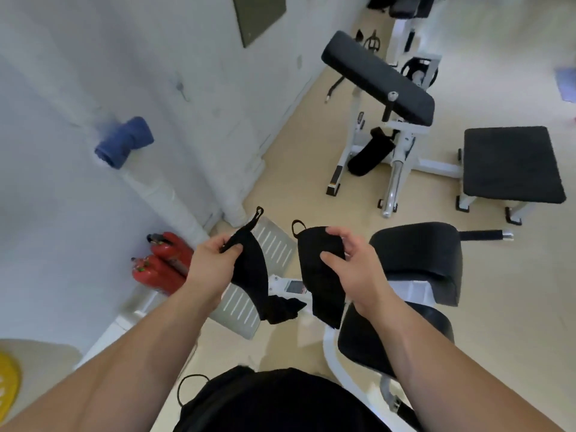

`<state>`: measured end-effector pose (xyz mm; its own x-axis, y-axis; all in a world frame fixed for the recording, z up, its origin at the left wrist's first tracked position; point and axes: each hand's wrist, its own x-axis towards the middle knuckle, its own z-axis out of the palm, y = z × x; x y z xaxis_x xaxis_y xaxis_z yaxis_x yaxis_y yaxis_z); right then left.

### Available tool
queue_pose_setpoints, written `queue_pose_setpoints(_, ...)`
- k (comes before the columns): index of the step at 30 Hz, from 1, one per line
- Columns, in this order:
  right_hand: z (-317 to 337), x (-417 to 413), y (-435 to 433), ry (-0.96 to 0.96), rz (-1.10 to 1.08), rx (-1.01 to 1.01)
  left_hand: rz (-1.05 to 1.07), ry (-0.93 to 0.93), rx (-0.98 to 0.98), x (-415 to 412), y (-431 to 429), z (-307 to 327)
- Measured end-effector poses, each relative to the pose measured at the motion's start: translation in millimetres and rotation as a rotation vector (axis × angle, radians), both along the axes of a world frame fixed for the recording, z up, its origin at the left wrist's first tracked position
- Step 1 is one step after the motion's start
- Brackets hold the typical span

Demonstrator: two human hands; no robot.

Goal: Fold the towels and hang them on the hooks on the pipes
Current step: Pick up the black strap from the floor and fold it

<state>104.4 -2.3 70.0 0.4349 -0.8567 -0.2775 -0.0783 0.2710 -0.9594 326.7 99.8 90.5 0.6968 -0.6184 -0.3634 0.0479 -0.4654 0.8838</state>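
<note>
A black towel (318, 275) hangs between my two hands in front of me, sagging in the middle, with a small loop at each upper corner. My left hand (215, 260) pinches the left corner just below its loop. My right hand (349, 260) grips the right corner, thumb on the front of the cloth. A blue folded towel (124, 141) hangs on the white pipe (165, 194) that runs along the wall at left; the hook under it is hidden.
Two red fire extinguishers (162, 263) stand at the foot of the wall. A white-framed gym machine with black pads (417, 257) is right below my hands. A padded bench machine (380, 79) and a black stool (511, 163) stand farther off on the beige floor.
</note>
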Motion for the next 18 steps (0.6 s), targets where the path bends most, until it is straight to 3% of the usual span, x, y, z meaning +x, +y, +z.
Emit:
queue_pose_setpoints(3, 11.8, 48.8, 9.0, -0.034, 0.105, 0.027, 0.138, -0.019, -0.042, 31.2, 19.3, 2.9)
queue_pose_setpoints(8, 16.1, 127.1, 28.3, 0.219, -0.02, -0.181, 0.312, -0.086, -0.042, 96.7, 46.3, 0.1)
queue_pose_setpoints(13, 20.3, 229.7, 69.9, 0.334, 0.005, -0.614, 0.215, -0.042, -0.113, 147.5, 71.1, 12.2)
queue_pose_setpoints(18, 23.4, 325.6, 127.9, 0.321, 0.24, -0.756, 0.137, 0.186, -0.219, 192.8, 88.3, 27.1)
